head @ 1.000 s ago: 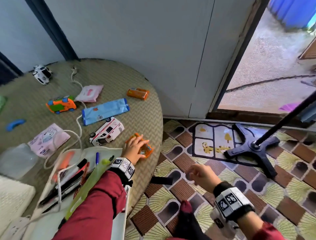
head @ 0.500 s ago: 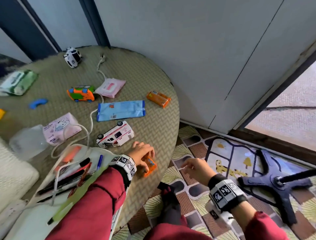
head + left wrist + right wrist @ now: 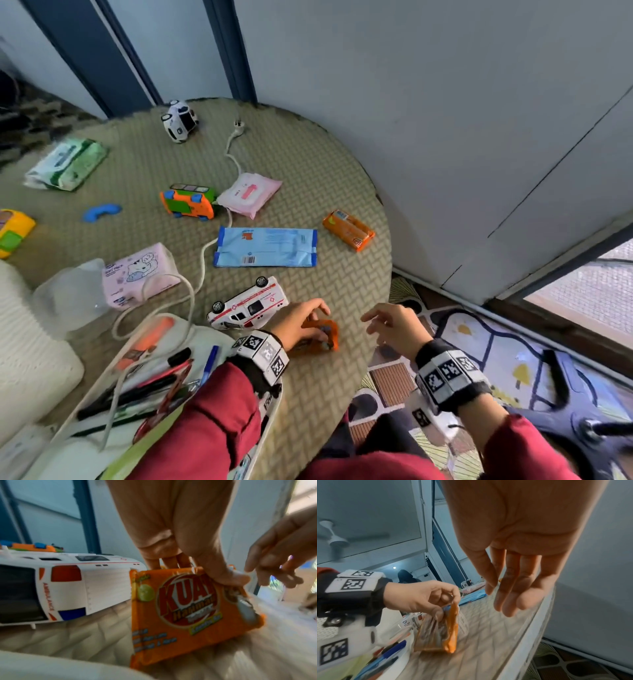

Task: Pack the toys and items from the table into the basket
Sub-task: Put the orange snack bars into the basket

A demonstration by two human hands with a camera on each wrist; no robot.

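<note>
The left hand (image 3: pixel 301 325) pinches the orange packet (image 3: pixel 192 614) by its top edge, standing it on the counter (image 3: pixel 342 294) beside the toy ambulance (image 3: pixel 248 305); it looks light, crinkly and slippery, so gripping the body seems safer, while the right hand (image 3: pixel 394 325) hovers with loose, empty fingers (image 3: pixel 510 595)

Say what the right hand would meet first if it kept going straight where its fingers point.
Probably the orange packet that the left hand pinches upright on the table; the right hand points at it, though depth is unclear.
</note>
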